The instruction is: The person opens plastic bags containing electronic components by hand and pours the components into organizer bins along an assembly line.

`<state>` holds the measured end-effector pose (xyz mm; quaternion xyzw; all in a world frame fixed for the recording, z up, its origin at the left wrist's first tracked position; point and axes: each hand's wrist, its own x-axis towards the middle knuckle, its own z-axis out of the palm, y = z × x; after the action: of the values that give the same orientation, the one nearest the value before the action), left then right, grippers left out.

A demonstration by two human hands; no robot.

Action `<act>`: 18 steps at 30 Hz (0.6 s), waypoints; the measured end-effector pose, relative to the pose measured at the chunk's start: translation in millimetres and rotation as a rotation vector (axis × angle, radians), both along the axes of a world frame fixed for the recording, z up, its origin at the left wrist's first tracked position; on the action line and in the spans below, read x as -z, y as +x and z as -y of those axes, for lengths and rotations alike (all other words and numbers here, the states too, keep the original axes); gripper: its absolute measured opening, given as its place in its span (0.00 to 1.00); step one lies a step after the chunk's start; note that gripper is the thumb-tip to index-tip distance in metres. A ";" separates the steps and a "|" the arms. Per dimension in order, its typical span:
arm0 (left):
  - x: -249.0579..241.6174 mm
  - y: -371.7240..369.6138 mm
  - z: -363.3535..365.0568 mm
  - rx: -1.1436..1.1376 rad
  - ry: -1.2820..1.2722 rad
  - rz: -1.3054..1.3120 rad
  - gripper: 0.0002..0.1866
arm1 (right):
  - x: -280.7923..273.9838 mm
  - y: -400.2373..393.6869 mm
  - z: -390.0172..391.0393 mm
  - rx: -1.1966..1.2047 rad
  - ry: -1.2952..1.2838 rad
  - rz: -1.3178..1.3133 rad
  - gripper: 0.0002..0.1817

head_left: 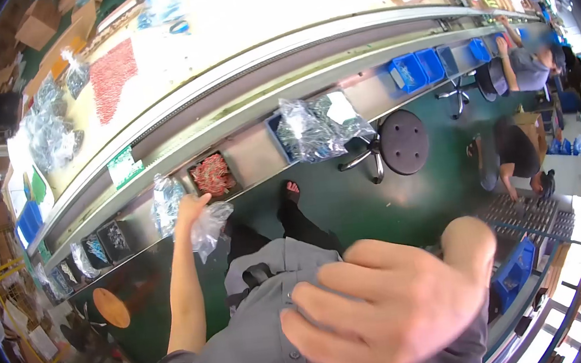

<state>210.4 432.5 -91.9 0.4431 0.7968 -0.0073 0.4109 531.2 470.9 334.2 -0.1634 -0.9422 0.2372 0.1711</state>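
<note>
My left hand (193, 208) is stretched out to the bench edge, its fingers closed on a clear plastic bag (210, 228) that hangs over the edge. Just beyond it lies another clear bag (166, 204) with small pieces inside. A black bin (235, 182) full of small red-and-white parts (212, 174) stands right beside this hand. Close to the camera, my right hand (383, 303) is raised in front of my grey shirt, back of the hand up and fingers curled. Its palm is hidden, so I cannot see whether anything is in it.
Black bins (112, 239) with small parts stand left along the bench. Filled bags (317, 128) cover a blue bin on the right, with blue bins (415, 70) beyond. A round stool (404, 143) stands by the bench. Two co-workers (528, 68) are at the right.
</note>
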 end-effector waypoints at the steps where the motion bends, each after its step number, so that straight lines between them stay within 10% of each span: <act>1: -11.1 2.3 5.3 -0.043 0.109 0.023 0.29 | -30.5 11.3 -10.0 -0.029 0.249 0.065 0.16; 3: -44.7 13.7 7.1 -0.118 0.238 0.041 0.24 | -54.2 38.5 -16.6 -0.034 0.513 0.138 0.18; 5: -57.4 21.7 12.3 -0.205 0.312 0.075 0.18 | -59.6 62.9 -8.4 0.224 -0.057 0.088 0.18; 7: -80.9 45.2 13.3 -0.284 0.421 0.114 0.16 | -68.0 80.4 6.0 0.284 0.460 0.073 0.12; 13: -109.8 112.9 -2.5 -1.271 0.400 1.294 0.13 | -16.6 161.0 0.2 -0.123 0.286 -0.481 0.12; 16: -40.6 101.1 -15.0 -0.710 0.587 2.006 0.16 | 42.6 136.4 -16.7 0.154 -0.044 -0.399 0.15; 18: -30.1 109.2 -31.6 -0.887 0.456 1.968 0.19 | 105.2 98.8 -27.7 0.286 -0.264 -0.099 0.38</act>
<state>319.6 464.1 -61.8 -0.0043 0.1926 0.6439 0.7404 630.1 498.6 229.0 -0.3048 -0.8605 0.3398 0.2263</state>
